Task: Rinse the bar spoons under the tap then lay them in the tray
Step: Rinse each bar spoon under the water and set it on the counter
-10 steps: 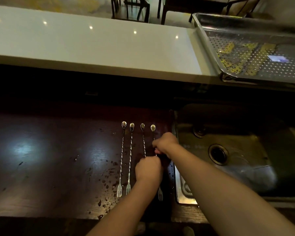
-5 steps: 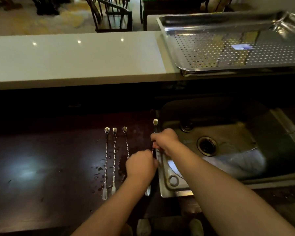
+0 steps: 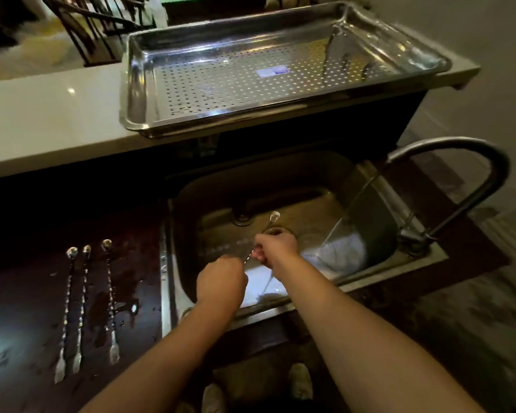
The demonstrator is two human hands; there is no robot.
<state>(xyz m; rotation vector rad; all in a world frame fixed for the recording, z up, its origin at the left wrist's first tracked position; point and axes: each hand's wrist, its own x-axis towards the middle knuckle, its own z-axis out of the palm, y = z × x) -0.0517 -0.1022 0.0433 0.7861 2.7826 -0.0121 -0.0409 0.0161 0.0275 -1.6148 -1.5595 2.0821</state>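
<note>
Both hands hold one long twisted bar spoon (image 3: pixel 272 219) over the steel sink (image 3: pixel 379 204). My right hand (image 3: pixel 276 247) grips its stem near the bowl end, which points away from me above the drain. My left hand (image 3: pixel 221 283) grips the stem lower down, hiding the fork end. Three more bar spoons (image 3: pixel 83 305) lie side by side on the dark wet counter to the left. Water runs from the curved tap (image 3: pixel 459 186) into the sink's right side, apart from the held spoon. The perforated steel tray (image 3: pixel 137 84) sits on the raised white ledge behind the sink.
The white ledge (image 3: pixel 42 114) runs left from the tray. Water drops and a small puddle (image 3: pixel 102 305) lie on the dark counter near the spoons. Chairs stand beyond the ledge. The tap base (image 3: pixel 414 236) is at the sink's right rim.
Both hands lifted the rightmost spoon off the counter and carried it right, over the sink. My view swung right, bringing the tap and whole tray into sight.
</note>
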